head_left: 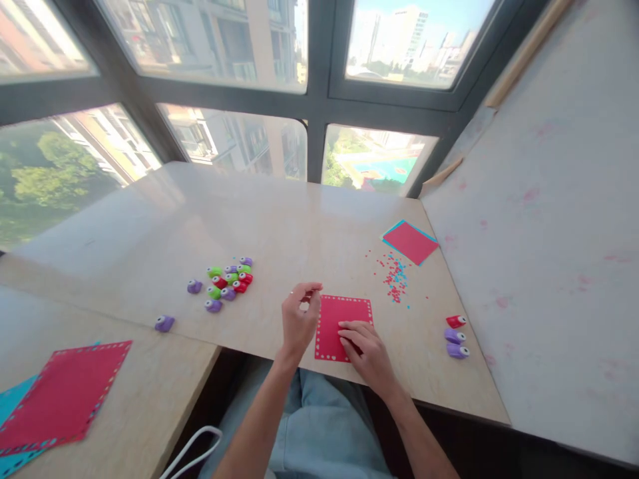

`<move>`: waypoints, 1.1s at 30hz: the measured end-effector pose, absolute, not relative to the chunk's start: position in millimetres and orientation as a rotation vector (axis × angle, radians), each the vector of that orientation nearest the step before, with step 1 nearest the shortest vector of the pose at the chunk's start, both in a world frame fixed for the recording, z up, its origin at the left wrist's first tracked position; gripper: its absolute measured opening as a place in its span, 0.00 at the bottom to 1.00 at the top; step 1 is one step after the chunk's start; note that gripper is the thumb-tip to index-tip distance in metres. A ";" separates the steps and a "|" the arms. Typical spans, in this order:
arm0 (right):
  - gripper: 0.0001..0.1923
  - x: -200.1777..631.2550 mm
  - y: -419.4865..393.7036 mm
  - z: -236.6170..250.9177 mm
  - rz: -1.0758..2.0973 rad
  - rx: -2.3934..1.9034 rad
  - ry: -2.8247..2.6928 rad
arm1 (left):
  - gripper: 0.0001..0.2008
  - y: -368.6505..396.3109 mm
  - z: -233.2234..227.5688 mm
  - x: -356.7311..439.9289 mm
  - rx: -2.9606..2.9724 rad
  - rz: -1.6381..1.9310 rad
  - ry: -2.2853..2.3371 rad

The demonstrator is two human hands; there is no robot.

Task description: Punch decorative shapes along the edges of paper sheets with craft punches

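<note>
A red sheet of paper (332, 332) lies on the counter in front of me, with small punched holes along its edges. Just above its upper left corner is my left hand (299, 322), thumb and fingertips brought together in a pinch. Whatever may be between those fingertips is too small to make out. My right hand (367, 349) rests on the right part of the sheet, fingers stretched out and pressing on it. Beyond the sheet, to the right, tiny red and blue paper bits (396, 279) are scattered.
Several purple, green and red craft punches (229, 279) cluster at the left, and 3 more punches (456, 337) stand at the right by the wall. A stack of coloured paper (412, 242) lies at back right. Punched red paper (70, 392) sits at lower left.
</note>
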State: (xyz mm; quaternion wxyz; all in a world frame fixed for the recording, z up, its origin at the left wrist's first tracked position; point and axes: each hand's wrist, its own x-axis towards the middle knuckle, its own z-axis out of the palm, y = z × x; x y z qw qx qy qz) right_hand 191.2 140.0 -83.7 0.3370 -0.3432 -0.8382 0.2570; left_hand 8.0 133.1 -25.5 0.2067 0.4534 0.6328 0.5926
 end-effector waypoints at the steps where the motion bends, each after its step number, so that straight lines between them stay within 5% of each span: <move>1: 0.11 190.9 140.5 -83.6 0.665 -0.904 -2.176 | 0.08 125.0 -30.0 -10.8 1.205 1.683 1.850; 8: 0.10 189.0 144.7 -92.7 0.633 -0.936 -2.120 | 0.12 80.3 -65.0 -116.9 1.098 1.597 2.373; 18: 0.10 178.3 153.2 -97.1 0.578 -1.010 -2.141 | 0.29 97.3 -56.8 -117.3 1.060 0.557 2.757; 33: 0.09 175.9 153.2 -94.7 0.627 -1.012 -2.083 | 0.13 93.0 -76.1 -110.0 1.340 0.829 2.786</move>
